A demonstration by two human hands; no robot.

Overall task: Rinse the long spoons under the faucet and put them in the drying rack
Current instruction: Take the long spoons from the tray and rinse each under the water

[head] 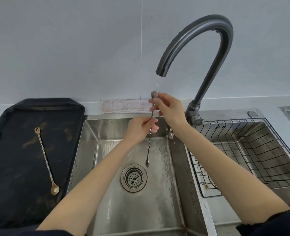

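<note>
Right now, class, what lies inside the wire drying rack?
The drying rack holds no spoons where it is visible. The right forearm covers its near left corner, so that part stays unknown.

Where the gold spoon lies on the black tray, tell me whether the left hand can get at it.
Probably yes: the gold spoon lies uncovered on the tray, but the left hand first must release the silver spoon.

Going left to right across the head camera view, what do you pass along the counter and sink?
Black tray with a gold long spoon → sink basin → silver long spoon held in both hands under the faucet → wire drying rack.
</note>
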